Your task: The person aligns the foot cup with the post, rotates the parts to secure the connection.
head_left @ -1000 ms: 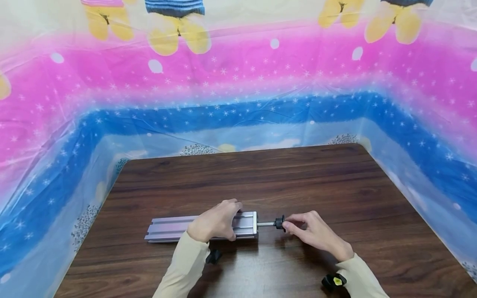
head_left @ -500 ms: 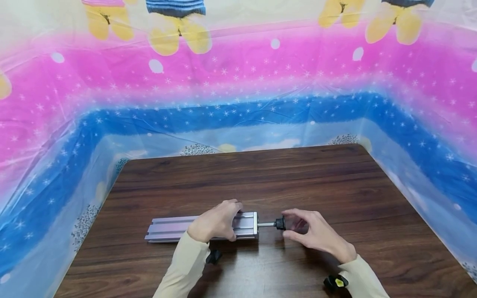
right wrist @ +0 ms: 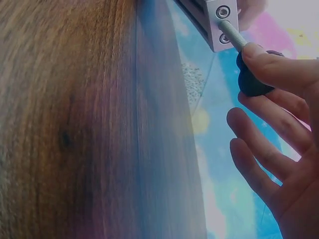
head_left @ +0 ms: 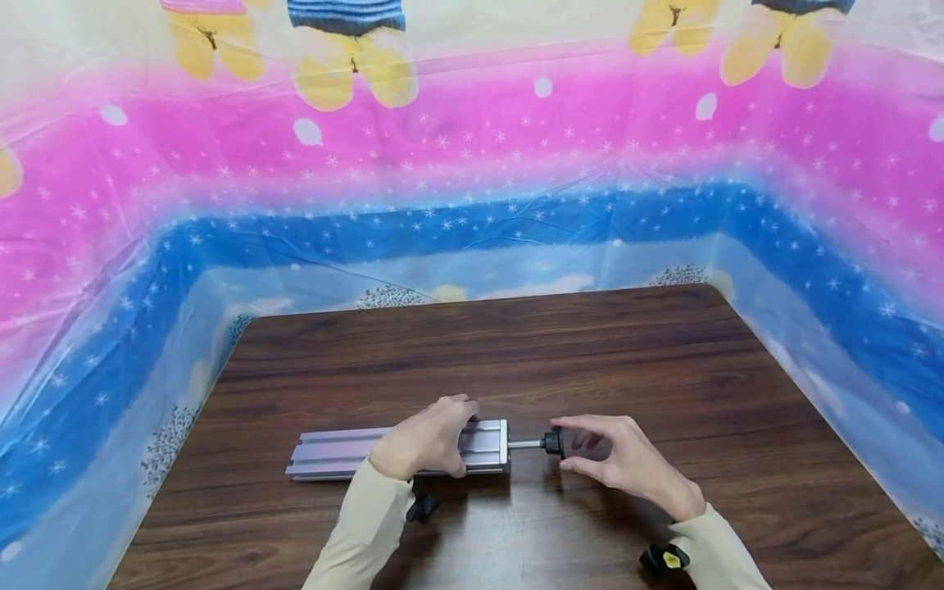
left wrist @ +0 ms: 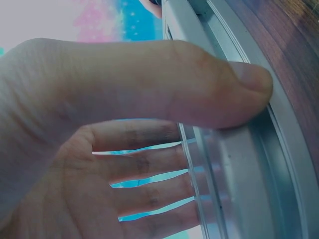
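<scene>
A colourful plastic sheet with pink and blue starry bands (head_left: 472, 164) rings the scene from 9 through 12 to 3 o'clock. Inside it sits the dark brown wood-grain table (head_left: 516, 352).

On the table, near its 6 o'clock edge, lies the long silver slotted aluminium rail (head_left: 335, 453). Its long axis runs from 9 to 3 o'clock, flat on the wood. The left hand (head_left: 426, 441) grips the rail at its 3 o'clock end: in the left wrist view the thumb (left wrist: 199, 89) presses along one slot and the fingers (left wrist: 144, 164) wrap the far side.

From the rail's end plate a thin threaded steel rod (head_left: 526, 444) sticks out toward 3 o'clock, in line with the rail. At its tip sits a small black plastic knob (head_left: 553, 442). The right hand (head_left: 623, 463) lies directly at 3 o'clock of the knob and is the nearer hand to it. Its forefinger rests over the top of the knob (right wrist: 254, 79) and the thumb comes in below; the other 3 fingers (right wrist: 259, 159) are spread loose and straight. So the right hand has a light fingertip hold on the knob, while the left holds the rail firmly.

Small black devices sit under each wrist, the right one with a yellow spot (head_left: 667, 558).
</scene>
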`<state>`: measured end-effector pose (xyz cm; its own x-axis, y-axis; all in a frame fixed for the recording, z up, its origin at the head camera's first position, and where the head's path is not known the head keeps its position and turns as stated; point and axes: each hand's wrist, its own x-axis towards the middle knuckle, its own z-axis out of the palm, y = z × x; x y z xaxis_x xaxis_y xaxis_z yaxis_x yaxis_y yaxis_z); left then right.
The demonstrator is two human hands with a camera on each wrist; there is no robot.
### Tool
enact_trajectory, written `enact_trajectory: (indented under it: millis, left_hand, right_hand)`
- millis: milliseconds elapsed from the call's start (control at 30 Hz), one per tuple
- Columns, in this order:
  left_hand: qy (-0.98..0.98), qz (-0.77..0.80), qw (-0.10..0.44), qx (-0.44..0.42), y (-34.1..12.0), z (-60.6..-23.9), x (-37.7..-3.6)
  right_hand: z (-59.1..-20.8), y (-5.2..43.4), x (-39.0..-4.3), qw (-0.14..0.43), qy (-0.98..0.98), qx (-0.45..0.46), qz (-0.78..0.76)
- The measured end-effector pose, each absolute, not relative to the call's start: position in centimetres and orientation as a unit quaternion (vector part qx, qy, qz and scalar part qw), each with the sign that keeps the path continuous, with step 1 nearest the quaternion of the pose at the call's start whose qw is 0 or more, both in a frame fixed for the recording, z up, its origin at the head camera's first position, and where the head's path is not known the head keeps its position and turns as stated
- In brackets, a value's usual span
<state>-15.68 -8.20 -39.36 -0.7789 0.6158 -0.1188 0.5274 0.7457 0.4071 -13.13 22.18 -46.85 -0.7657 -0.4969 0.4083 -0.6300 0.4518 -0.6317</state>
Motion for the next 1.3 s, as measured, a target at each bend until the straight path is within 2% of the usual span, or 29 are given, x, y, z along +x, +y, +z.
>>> enact_trajectory:
  millis: [467,800,1300]
  left_hand:
    - [0.928,0.175,0.129,0.302,-8.2,-39.34,-15.6]
    - [0.929,0.17,0.136,0.298,-8.22,-39.27,-15.63]
    - [0.932,0.164,0.148,0.289,-7.95,-39.08,-15.56]
  right_hand:
    - [-47.08,22.11,-13.25,0.078,-0.851,0.329,0.402]
    - [-46.92,22.03,-13.2,0.042,-0.866,0.299,0.399]
    - [-47.37,22.09,-13.71,0.02,-0.871,0.291,0.395]
